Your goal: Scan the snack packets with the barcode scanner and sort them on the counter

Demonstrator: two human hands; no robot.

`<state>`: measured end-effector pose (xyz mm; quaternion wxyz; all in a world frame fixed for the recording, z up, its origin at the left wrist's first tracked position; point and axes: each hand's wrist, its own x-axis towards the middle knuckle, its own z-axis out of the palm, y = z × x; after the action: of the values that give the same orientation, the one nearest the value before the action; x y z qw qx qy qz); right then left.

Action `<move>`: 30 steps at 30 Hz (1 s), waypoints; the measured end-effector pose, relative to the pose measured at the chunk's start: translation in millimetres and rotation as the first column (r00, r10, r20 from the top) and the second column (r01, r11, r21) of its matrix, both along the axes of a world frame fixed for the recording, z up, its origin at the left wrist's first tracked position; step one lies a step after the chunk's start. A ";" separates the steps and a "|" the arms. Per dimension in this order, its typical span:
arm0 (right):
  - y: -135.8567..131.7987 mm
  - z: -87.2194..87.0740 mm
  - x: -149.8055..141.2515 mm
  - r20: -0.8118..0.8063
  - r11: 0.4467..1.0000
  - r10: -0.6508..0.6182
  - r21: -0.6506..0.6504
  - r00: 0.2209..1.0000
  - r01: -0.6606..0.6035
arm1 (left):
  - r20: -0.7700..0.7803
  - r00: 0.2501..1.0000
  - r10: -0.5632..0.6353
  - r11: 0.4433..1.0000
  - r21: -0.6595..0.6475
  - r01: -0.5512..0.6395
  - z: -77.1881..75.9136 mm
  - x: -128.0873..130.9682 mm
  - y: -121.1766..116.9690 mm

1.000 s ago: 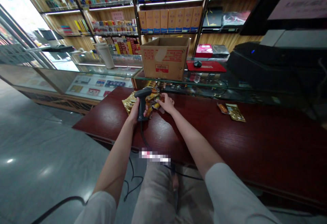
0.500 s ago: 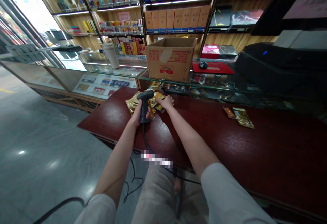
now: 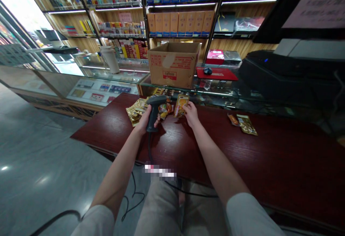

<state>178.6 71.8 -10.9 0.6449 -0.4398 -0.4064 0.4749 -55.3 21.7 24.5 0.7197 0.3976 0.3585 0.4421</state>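
My left hand is wrapped round the handle of a black barcode scanner, whose head points to the right. Its cable hangs down over the table's front edge. In my right hand is a small gold snack packet with an orange picture on it, pinched by its right side and raised a little off the table. Several gold packets lie in a heap behind and left of the scanner. Another colourful packet lies between the scanner and the held packet.
The dark red table spans the front. Two packets lie on its right part. Behind, an open cardboard box stands on a glass counter, beside a red mouse mat and mouse. A white cup stands left; a black machine is right.
My right hand has drawn one gold packet out of the heap and moved right with it, lifting it upright. The left hand still holds the scanner. The view has shifted slightly right.
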 end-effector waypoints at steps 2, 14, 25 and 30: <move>0.5 -0.1 7.2 -0.099 1.000 -0.023 -0.019 0.995 0.021 | -0.006 1.000 0.005 0.999 0.053 -0.005 6.6 12.4 1.4; -1.8 2.3 26.0 -0.500 0.980 0.089 -0.112 0.862 -0.166 | 0.009 0.988 -0.154 0.986 0.069 0.153 1.4 57.4 2.8; -7.4 3.5 12.4 -0.484 0.953 0.172 -0.138 0.858 -0.269 | 0.019 0.992 -0.123 0.992 0.027 0.122 -11.8 57.3 -0.3; -11.3 6.7 8.9 -0.443 0.953 0.167 -0.158 0.881 -0.260 | -0.010 0.990 -0.139 0.988 0.062 0.139 -16.5 57.8 1.6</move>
<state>187.5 60.5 -4.2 0.6105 -0.3446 -0.2494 0.6681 2.5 23.3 8.0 0.7350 0.4452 0.3180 0.4005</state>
